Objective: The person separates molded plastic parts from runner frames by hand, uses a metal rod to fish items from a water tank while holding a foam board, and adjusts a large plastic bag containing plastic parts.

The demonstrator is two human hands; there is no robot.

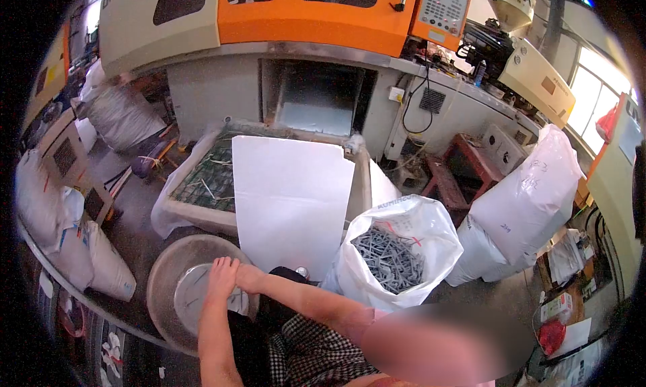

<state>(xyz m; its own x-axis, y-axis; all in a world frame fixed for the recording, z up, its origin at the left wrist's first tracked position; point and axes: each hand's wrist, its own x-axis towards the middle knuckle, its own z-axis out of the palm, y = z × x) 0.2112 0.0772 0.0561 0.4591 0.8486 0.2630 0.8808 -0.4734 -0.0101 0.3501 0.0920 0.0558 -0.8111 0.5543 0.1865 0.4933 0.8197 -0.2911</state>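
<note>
My left hand and my right hand meet above the inner side of a wide round grey-brown basin. The fingers of both are curled in and close together; whatever they hold, if anything, is hidden or too small to name. A pale round surface with a few thin pieces on it shows inside the basin, partly covered by my left forearm. To the right of my arms stands an open white sack, filled with many small grey plastic pieces.
A white board stands upright in front of me, against a pale bin with green netting. Behind is an orange and cream machine. Full white sacks stand at right, others at left. A red step stool sits by the machine.
</note>
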